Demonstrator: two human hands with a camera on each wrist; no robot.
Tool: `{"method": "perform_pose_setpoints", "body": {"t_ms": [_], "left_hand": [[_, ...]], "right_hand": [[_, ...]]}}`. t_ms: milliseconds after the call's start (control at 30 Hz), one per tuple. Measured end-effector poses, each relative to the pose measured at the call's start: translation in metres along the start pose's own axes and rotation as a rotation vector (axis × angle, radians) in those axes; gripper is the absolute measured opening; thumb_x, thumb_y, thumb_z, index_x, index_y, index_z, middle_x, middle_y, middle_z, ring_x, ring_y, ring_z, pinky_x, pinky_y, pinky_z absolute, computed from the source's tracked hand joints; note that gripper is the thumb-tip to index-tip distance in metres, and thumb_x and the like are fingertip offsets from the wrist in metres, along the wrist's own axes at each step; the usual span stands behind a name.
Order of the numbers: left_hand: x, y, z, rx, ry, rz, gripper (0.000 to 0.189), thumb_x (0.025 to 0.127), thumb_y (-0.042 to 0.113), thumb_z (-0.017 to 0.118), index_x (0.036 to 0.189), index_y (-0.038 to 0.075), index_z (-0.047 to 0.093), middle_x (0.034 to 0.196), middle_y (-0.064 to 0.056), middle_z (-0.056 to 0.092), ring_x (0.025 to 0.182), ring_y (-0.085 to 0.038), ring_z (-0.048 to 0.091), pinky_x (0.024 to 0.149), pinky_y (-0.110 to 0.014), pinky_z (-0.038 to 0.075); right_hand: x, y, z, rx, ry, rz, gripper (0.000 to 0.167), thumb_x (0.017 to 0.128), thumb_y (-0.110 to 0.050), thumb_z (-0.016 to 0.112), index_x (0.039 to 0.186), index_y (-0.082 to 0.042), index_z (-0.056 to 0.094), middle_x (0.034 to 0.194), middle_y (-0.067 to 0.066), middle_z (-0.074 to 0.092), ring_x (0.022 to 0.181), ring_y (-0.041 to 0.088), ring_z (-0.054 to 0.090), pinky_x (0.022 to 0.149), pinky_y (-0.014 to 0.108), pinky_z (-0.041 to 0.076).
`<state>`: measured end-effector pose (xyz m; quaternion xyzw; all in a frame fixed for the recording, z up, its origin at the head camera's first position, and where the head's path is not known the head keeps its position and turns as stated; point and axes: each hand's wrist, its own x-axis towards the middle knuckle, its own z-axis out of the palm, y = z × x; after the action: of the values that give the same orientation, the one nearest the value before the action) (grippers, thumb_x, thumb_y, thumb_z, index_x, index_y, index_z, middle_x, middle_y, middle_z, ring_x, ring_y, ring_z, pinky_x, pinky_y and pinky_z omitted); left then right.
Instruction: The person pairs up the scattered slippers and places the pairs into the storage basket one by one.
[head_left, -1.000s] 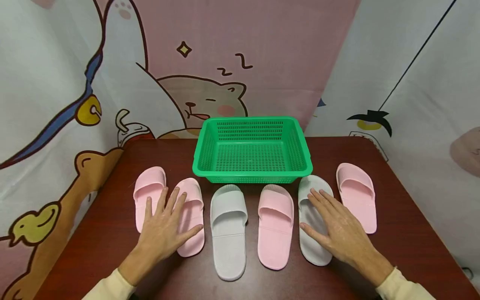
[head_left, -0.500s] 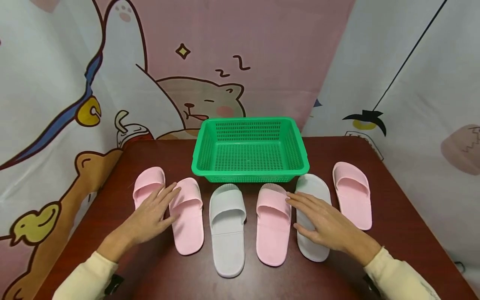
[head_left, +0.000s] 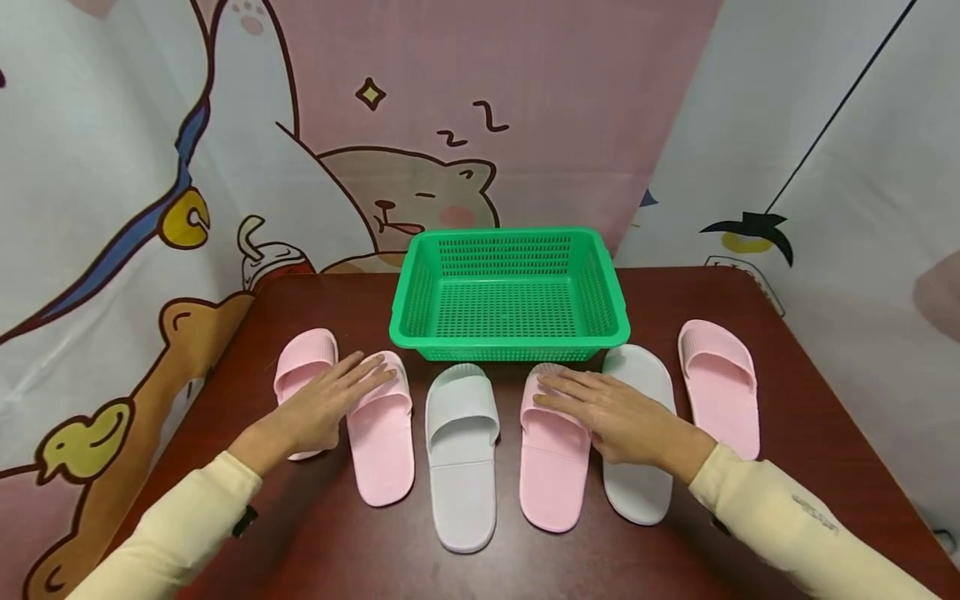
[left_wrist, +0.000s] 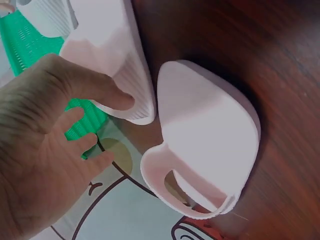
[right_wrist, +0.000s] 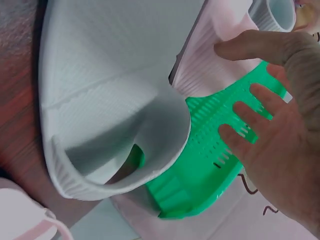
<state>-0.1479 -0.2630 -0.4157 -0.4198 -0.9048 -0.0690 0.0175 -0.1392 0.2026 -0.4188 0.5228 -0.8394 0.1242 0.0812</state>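
My left hand (head_left: 322,410), fingers extended, is over the far-left pink slipper (head_left: 303,357); its fingertips overlap the strap of a second pink slipper (head_left: 382,458). In the left wrist view its thumb lies across that second slipper's toe end (left_wrist: 139,95). My right hand (head_left: 618,414) reaches over a white slipper (head_left: 637,487), with fingertips at the strap of the pink slipper (head_left: 553,479) beside it. In the right wrist view the thumb overlaps this pink slipper (right_wrist: 197,75), and the fingers are stretched out. Neither hand grips anything.
Behind the row of slippers stands a green plastic basket (head_left: 510,342) with nothing in it. Another white slipper (head_left: 462,500) lies between the hands, and a pink slipper (head_left: 725,408) lies at far right. A cartoon-printed cloth (head_left: 570,108) hangs behind the dark table (head_left: 517,575).
The right hand has moved left and forward, from the white slipper onto the pink one's strap. The left hand first drew left, then came right toward the second pink slipper. The slippers stay put.
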Motion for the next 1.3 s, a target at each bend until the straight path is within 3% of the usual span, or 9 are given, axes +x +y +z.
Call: {"method": "perform_pose_setpoints", "body": {"t_ms": [133, 367, 600, 833, 1067, 1167, 1300], "left_hand": [[0.003, -0.002, 0.003, 0.006, -0.023, 0.009, 0.105, 0.055, -0.025, 0.076, 0.151, 0.002, 0.045, 0.156, -0.025, 0.038, 0.139, -0.050, 0.036, 0.109, -0.059, 0.035], [0.008, 0.000, 0.011, -0.004, -0.080, -0.007, 0.106, 0.058, -0.027, 0.072, 0.153, 0.011, 0.043, 0.158, -0.025, 0.034, 0.133, -0.048, 0.043, 0.104, -0.058, 0.041], [0.014, -0.003, 0.017, 0.096, -0.034, 0.052, 0.111, 0.054, -0.021, 0.082, 0.153, 0.013, 0.045, 0.151, -0.025, 0.042, 0.116, -0.041, 0.052, 0.086, -0.050, 0.053], [0.019, -0.008, 0.021, 0.180, 0.011, 0.114, 0.110, 0.056, -0.016, 0.087, 0.152, 0.019, 0.048, 0.142, -0.026, 0.049, 0.110, -0.042, 0.055, 0.078, -0.052, 0.055], [0.023, -0.012, 0.021, 0.284, 0.022, 0.177, 0.099, 0.061, -0.011, 0.088, 0.149, 0.019, 0.052, 0.136, -0.023, 0.053, 0.106, -0.039, 0.056, 0.078, -0.051, 0.053], [0.021, -0.013, 0.020, 0.318, 0.009, 0.169, 0.100, 0.058, -0.002, 0.094, 0.147, 0.020, 0.053, 0.137, -0.021, 0.052, 0.109, -0.039, 0.056, 0.086, -0.059, 0.050], [0.016, -0.010, 0.013, 0.332, -0.031, 0.114, 0.108, 0.052, 0.014, 0.099, 0.148, 0.022, 0.051, 0.144, -0.020, 0.049, 0.125, -0.041, 0.050, 0.095, -0.072, 0.040]], "right_hand": [[0.005, 0.000, 0.005, -0.001, -0.021, -0.011, 0.089, 0.058, 0.017, 0.072, 0.143, -0.005, 0.057, 0.148, 0.018, 0.051, 0.137, 0.043, 0.043, 0.104, 0.058, 0.041], [0.012, -0.003, 0.014, -0.098, -0.092, -0.027, 0.105, 0.046, 0.019, 0.074, 0.146, -0.003, 0.051, 0.151, 0.018, 0.048, 0.137, 0.043, 0.044, 0.108, 0.057, 0.037], [0.015, -0.006, 0.020, -0.257, -0.130, -0.047, 0.110, 0.045, 0.012, 0.082, 0.149, -0.003, 0.048, 0.152, 0.016, 0.046, 0.134, 0.039, 0.047, 0.108, 0.054, 0.038], [0.019, -0.001, 0.022, -0.260, -0.124, -0.080, 0.101, 0.051, 0.011, 0.079, 0.147, -0.002, 0.049, 0.151, 0.016, 0.048, 0.135, 0.038, 0.047, 0.108, 0.054, 0.038], [0.018, 0.002, 0.022, -0.293, -0.132, -0.087, 0.095, 0.056, 0.007, 0.078, 0.146, -0.003, 0.051, 0.149, 0.013, 0.050, 0.135, 0.036, 0.048, 0.108, 0.053, 0.039], [0.016, 0.003, 0.024, -0.278, -0.117, -0.086, 0.093, 0.056, 0.005, 0.079, 0.145, -0.003, 0.052, 0.148, 0.013, 0.051, 0.134, 0.037, 0.048, 0.107, 0.052, 0.040], [0.013, 0.002, 0.022, -0.244, -0.095, -0.081, 0.100, 0.051, -0.003, 0.086, 0.145, -0.004, 0.053, 0.148, 0.013, 0.051, 0.136, 0.039, 0.046, 0.106, 0.053, 0.040]]}}
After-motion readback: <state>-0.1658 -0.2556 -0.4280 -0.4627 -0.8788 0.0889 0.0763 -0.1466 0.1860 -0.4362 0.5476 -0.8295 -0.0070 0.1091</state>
